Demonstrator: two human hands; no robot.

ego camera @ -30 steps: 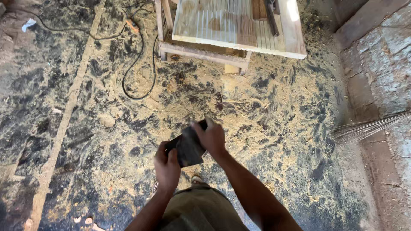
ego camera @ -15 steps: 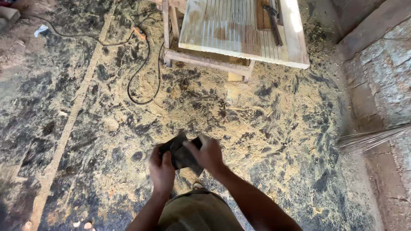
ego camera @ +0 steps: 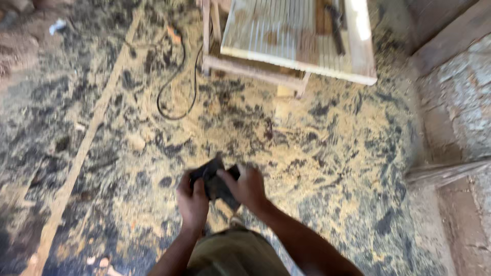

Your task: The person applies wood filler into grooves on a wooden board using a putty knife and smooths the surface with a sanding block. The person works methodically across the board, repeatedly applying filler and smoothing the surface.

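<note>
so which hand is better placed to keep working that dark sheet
Probably the right hand: it lies over the top of the dark folded sheet, while the left hand only grips its near edge.

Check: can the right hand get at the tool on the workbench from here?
Probably not. The right hand grips a dark object with the left hand; the tool lies well beyond, across sawdust floor.

Both hands, left hand (ego camera: 192, 200) and right hand (ego camera: 249, 186), closed together on a dark folded sheet (ego camera: 214, 180) above a sawdust-strewn floor (ego camera: 332, 168), wooden tabletop (ego camera: 286, 31) ahead, black cable (ego camera: 176, 92) looped beside its leg.
</note>
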